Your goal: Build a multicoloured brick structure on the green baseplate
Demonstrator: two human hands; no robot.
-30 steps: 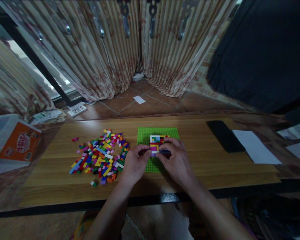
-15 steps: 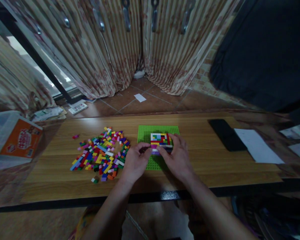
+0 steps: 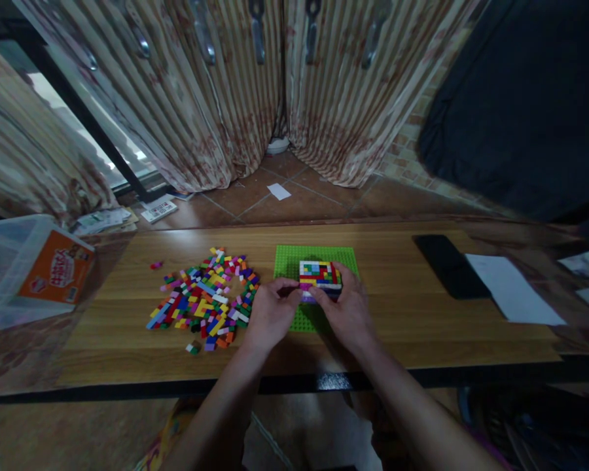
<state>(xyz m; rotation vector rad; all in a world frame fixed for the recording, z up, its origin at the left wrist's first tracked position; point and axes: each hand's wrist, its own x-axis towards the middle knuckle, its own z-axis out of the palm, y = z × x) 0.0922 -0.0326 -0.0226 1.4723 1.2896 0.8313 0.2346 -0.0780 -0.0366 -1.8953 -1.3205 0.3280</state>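
A block built of many coloured toy bricks [image 3: 320, 272] stands on a green studded baseplate [image 3: 299, 323] in the middle of the table. My right hand [image 3: 349, 310] grips the block, with its fingers round the right side and its thumb at the front face. At the block's front left corner, my left hand [image 3: 275, 310] is closed, thumb and forefinger pinched together against pink and purple bricks. Whether a separate small brick sits between those fingertips is hidden.
Loose toy bricks [image 3: 209, 297] are heaped left of the baseplate on the wooden table [image 3: 402, 340]. Toward the right lie a black flat object [image 3: 449, 265] and white paper [image 3: 513, 288]. A clear plastic bin [image 3: 10, 281] with an orange label stands beyond the table's left end.
The whole view has shifted slightly, so things sit a little further right. Both hands keep nearly the same hold at the brick block.
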